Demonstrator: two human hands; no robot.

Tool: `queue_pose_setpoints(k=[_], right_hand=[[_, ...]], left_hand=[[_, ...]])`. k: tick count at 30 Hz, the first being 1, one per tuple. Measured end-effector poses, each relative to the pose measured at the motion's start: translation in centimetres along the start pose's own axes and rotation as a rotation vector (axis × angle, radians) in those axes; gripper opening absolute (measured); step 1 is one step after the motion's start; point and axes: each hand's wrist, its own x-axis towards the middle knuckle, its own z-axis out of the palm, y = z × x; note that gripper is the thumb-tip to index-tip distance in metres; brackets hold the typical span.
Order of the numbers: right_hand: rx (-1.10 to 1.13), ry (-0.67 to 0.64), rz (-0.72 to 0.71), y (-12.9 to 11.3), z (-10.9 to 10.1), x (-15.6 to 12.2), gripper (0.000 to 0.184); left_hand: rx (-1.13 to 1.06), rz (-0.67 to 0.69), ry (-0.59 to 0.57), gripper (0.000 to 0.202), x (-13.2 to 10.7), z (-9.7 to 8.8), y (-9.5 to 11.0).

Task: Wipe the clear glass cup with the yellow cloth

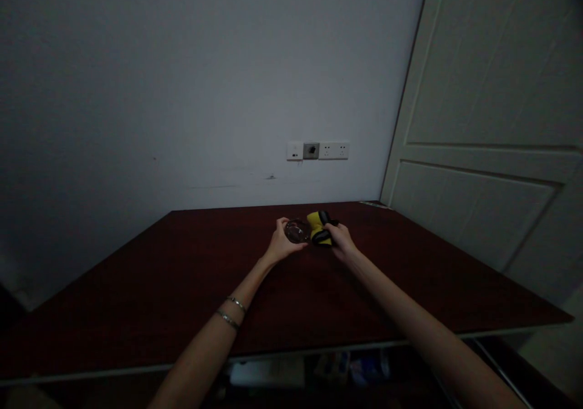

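Observation:
My left hand [281,242] is curled around the side of a clear round glass bowl [297,231], its thumb along the near side and fingers at the far side. In my right hand [341,238] is a yellow and black soft-looking item [319,227], gripped at its dark right end; its exact kind cannot be made out in the dim light. The yellow part is right beside the bowl's right edge, and whether they touch cannot be told. Both hands are over the far middle of the dark red tabletop [191,275].
Wall sockets [334,150] and switch plates sit on the pale wall [228,93] behind the table. A pale panelled door [483,154] stands along the right side. Below the near table edge, an open space holds a white flat object [268,372] and a blue package [371,367].

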Motion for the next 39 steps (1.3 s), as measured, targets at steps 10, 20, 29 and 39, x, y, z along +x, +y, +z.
queue_pose_setpoints(k=[10,20,29,39], right_hand=[[0.107,0.000,0.020,3.2,0.6,-2.0,0.011],[-0.195,-0.135,-0.342,3.1,0.2,-1.7,0.038],[-0.764,-0.348,-1.059,-1.3,-2.0,-0.4,0.048],[-1.318,-1.043,-1.805,-4.3,0.0,-1.9,0.037]], left_hand=[[-0.389,-0.181,0.003,0.060,0.4,0.2,-1.5],[-1.173,-0.514,-0.087,0.060,0.5,-0.8,-2.1],[-1.275,-0.772,-0.187,0.067,0.9,-1.9,-1.7],[-1.264,-0.972,-0.348,0.051,0.5,-1.3,-1.5]])
